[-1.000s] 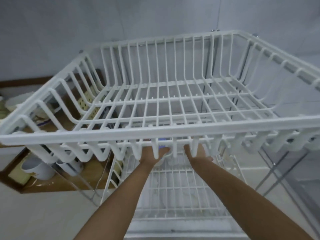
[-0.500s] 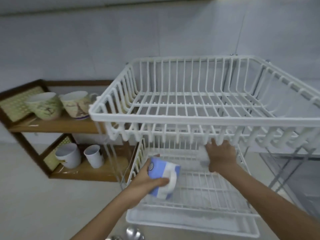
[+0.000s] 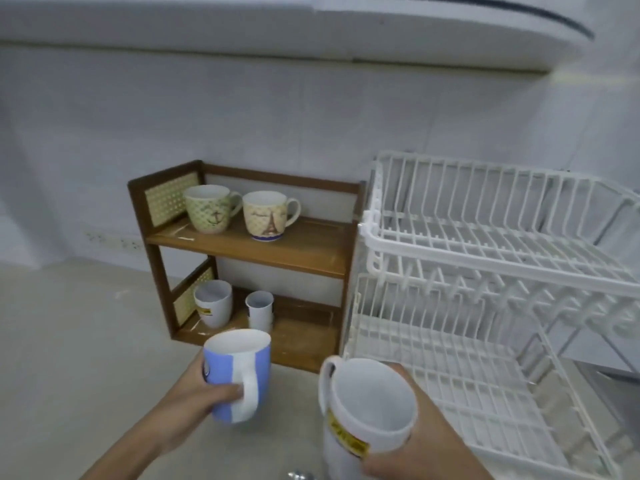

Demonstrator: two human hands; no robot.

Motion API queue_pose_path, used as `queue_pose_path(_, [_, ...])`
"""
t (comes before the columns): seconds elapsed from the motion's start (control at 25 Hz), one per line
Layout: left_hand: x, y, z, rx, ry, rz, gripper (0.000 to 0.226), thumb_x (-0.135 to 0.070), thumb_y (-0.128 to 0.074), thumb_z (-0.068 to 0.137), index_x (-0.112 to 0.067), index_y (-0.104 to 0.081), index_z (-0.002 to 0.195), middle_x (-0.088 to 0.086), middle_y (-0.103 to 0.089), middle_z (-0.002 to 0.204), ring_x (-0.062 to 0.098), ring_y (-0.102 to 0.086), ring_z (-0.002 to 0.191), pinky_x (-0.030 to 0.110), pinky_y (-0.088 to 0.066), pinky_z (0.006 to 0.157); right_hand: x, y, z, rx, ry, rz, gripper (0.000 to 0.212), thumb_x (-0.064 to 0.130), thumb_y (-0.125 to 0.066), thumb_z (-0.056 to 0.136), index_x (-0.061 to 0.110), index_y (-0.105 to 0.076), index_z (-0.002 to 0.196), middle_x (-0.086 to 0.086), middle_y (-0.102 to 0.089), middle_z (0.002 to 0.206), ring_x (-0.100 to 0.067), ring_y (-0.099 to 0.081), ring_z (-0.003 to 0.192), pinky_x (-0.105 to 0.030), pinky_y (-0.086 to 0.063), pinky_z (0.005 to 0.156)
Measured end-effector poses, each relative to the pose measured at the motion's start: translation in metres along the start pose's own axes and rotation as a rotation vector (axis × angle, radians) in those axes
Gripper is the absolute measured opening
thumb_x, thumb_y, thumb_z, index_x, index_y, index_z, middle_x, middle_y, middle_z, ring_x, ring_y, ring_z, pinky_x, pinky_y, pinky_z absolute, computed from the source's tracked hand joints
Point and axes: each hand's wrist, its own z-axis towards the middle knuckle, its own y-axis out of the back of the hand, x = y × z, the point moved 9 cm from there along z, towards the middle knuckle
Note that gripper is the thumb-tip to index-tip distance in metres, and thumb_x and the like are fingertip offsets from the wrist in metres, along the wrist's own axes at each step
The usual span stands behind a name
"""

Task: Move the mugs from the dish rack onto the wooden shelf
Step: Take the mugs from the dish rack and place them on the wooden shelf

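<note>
Head view. You hold one mug in each hand, both clear of the dish rack (image 3: 485,258) and in transit toward the wooden shelf (image 3: 277,254). Your left hand (image 3: 197,393) carries the blue-and-white mug (image 3: 239,372) upright, fingers (image 3: 227,389) wrapped around its body beside the handle, which faces you. Your right hand (image 3: 412,441) grips the white mug (image 3: 370,414), fingers closed around its wall; the mug tilts toward you so its mouth is open to view, with a yellow label on its side. Both mugs hang above the pale surface (image 3: 69,341), in front of the shelf and not yet on it.

The rack stands just right of the shelf, touching or nearly touching its side panel; I cannot tell which. Both tiers of the rack appear bare of mugs, so in my judgement these two are the last to transfer.

The shelf's upper board carries two patterned mugs (image 3: 239,211) at its left and middle, with bare board to their right. The lower board holds two white cups (image 3: 235,303) toward the left, with open board to the right.

Next move, as judged: carry each mug forward to a free stretch of board, level the white mug before setdown, and keep the handles from striking the mugs in place. The lower opening is low, so enter it squarely under the upper board.
</note>
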Motion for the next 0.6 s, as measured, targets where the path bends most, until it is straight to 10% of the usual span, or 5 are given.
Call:
queue_pose_path(0.28, [-0.008, 0.059, 0.064, -0.117, -0.105, 0.289, 0.092, -0.022, -0.095, 0.045, -0.029, -0.043, 0.120, -0.003, -0.060, 0.113, 0.011, -0.061, 0.100, 0.023, -0.053, 0.073, 0.093, -0.028, 0.123, -0.640, 0.148, -0.010, 0.088, 0.045, -0.087, 0.041, 0.039, -0.044, 0.118, 0.026, -0.060, 0.103, 0.012, -0.058, 0.095, 0.001, -0.044, 0.065])
queue_pose_path(0.6, [-0.001, 0.042, 0.124, 0.032, -0.179, 0.435, 0.096, -0.033, -0.093, 0.047, -0.038, -0.033, 0.123, -0.016, -0.051, 0.110, 0.008, -0.055, 0.100, 0.014, -0.052, 0.069, 0.063, 0.058, 0.240, -0.974, -0.101, -0.147, 0.095, 0.048, -0.086, 0.052, 0.013, -0.044, 0.130, -0.008, -0.062, 0.127, -0.026, -0.058, 0.115, -0.028, -0.043, 0.084])
